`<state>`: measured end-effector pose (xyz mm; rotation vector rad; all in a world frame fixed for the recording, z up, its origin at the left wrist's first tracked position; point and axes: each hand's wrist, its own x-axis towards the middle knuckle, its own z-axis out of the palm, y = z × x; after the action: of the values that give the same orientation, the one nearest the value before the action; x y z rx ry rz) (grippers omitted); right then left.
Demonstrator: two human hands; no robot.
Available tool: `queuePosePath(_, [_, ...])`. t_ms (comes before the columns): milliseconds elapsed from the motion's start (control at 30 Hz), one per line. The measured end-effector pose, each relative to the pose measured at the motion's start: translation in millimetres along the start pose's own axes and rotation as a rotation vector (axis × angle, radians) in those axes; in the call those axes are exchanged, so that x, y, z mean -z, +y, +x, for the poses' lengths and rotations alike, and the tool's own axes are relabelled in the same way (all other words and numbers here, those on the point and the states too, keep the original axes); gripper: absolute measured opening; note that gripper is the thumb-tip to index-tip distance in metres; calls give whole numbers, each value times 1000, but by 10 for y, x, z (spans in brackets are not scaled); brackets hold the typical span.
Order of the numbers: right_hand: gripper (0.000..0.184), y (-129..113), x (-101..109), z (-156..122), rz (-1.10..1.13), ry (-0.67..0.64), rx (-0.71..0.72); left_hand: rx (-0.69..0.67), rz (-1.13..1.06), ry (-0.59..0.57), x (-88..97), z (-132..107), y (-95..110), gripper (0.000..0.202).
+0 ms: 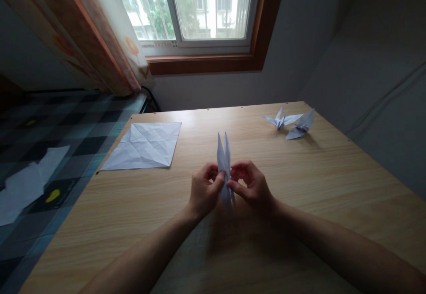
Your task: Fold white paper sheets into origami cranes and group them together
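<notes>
A folded white paper (223, 160) stands upright between my hands, over the middle of the wooden table. Two narrow points rise from its top, side by side with a gap between them, and its lower end tapers downward. My left hand (206, 187) pinches it from the left, thumb on the near face. From the other side my right hand (251, 185) grips its right edge between thumb and fingers, the fingers curled. The folds behind my fingertips are hidden.
A creased square sheet (149, 145) lies flat at the table's (149, 223) back left. Two folded paper cranes (280, 120) sit near the back right corner. Left of the table, white paper (29, 183) rests on a checked bed cover (20, 129). A window (209, 9) is behind.
</notes>
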<state>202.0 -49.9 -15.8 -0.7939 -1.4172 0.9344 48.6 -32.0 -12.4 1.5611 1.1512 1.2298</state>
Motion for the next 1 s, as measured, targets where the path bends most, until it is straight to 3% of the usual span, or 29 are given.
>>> queuePosePath(167, [33, 29, 12, 31, 199, 22, -163, 30, -136, -15, -21, 7, 40, 12])
queuePosePath(333, [32, 36, 32, 55, 213, 25, -236, 29, -159, -54, -34, 8, 18, 13])
queuePosePath(500, [29, 46, 18, 42, 177, 4, -217, -4, -38, -23, -20, -8, -12, 8])
queuePosePath(733, [25, 29, -2, 19, -14, 124, -187, -37, -3, -47, -6, -17, 59, 13])
queuePosePath(1000, [25, -4, 20, 6, -17, -78, -67, -38, 121, 1, 6, -14, 16, 12])
